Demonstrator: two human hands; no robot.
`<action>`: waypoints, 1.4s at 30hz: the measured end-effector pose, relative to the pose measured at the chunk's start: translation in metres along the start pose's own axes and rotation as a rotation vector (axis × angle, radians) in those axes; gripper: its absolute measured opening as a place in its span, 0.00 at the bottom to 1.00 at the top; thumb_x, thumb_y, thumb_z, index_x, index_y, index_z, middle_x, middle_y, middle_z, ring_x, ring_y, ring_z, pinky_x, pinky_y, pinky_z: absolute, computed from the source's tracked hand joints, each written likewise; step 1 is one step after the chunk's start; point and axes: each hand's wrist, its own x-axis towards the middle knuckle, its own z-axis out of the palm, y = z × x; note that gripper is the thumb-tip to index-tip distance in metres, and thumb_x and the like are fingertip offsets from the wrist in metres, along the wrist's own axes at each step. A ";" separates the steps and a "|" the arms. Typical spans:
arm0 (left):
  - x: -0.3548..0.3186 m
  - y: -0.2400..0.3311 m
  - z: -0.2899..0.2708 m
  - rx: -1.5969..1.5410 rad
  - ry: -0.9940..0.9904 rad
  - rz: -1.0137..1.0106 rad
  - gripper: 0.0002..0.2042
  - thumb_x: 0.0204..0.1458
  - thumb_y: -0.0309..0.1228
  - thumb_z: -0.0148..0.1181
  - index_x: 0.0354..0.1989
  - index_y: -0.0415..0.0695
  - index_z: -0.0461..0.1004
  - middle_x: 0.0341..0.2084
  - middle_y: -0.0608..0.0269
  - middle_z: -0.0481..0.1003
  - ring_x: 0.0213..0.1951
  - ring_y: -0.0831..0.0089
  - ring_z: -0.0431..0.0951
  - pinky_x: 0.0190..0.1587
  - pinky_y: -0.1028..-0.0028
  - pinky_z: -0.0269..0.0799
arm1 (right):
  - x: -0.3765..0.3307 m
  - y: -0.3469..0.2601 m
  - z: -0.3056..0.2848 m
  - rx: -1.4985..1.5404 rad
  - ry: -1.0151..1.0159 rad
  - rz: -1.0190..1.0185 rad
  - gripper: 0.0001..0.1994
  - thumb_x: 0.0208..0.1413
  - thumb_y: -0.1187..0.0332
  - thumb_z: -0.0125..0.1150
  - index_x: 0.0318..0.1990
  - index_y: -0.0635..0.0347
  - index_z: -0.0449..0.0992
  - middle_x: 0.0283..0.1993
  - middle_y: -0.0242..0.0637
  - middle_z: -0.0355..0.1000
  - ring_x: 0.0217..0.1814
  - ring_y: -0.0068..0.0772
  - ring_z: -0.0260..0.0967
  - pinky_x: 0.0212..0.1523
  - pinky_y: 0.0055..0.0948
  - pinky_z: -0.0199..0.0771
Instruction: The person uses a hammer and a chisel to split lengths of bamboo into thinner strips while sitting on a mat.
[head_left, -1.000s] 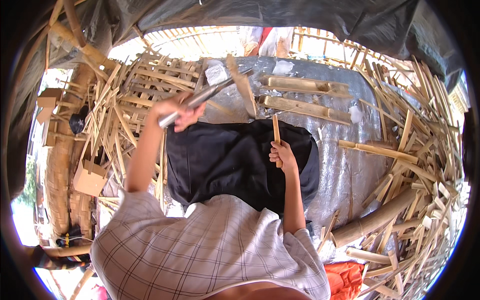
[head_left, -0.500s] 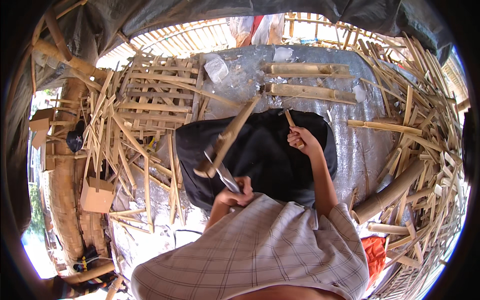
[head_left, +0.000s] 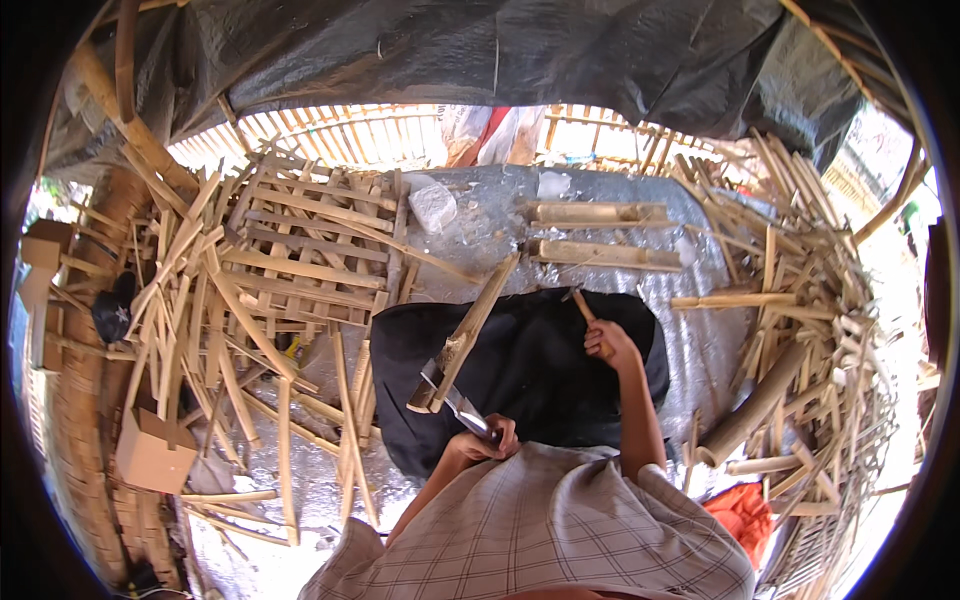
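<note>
My left hand (head_left: 490, 438) is closed round the handle of a broad-bladed knife (head_left: 466, 414). The blade crosses the near end of a split bamboo piece (head_left: 468, 335), and its tip shows beyond the left side. That bamboo slants up and away over a black cloth (head_left: 540, 390); how deep the blade sits cannot be made out. To the right, my right hand (head_left: 612, 345) grips the wooden handle of a hammer (head_left: 584, 310), its small head pointing away from me, apart from knife and bamboo.
Two bamboo halves (head_left: 605, 255) lie beyond the cloth on a silvery sheet (head_left: 470, 270), near a whitish block (head_left: 432, 206). Bamboo strips (head_left: 235, 350) are piled at left beside a slatted lattice (head_left: 310, 245). More bamboo (head_left: 755, 405) crowds the right, with an orange cloth (head_left: 742, 520).
The view has tipped upward, so everything sits lower in the picture and more dark sheeting shows overhead. Both hands keep their holds on the knife and hammer.
</note>
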 end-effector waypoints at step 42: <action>0.050 -0.008 -0.033 0.096 0.309 -0.847 0.23 0.58 0.31 0.66 0.60 0.43 0.65 0.30 0.69 0.68 0.26 0.83 0.67 0.25 0.82 0.61 | 0.043 0.013 -0.012 0.008 -0.102 -0.060 0.09 0.63 0.71 0.61 0.30 0.62 0.70 0.25 0.33 0.68 0.23 0.28 0.68 0.24 0.30 0.71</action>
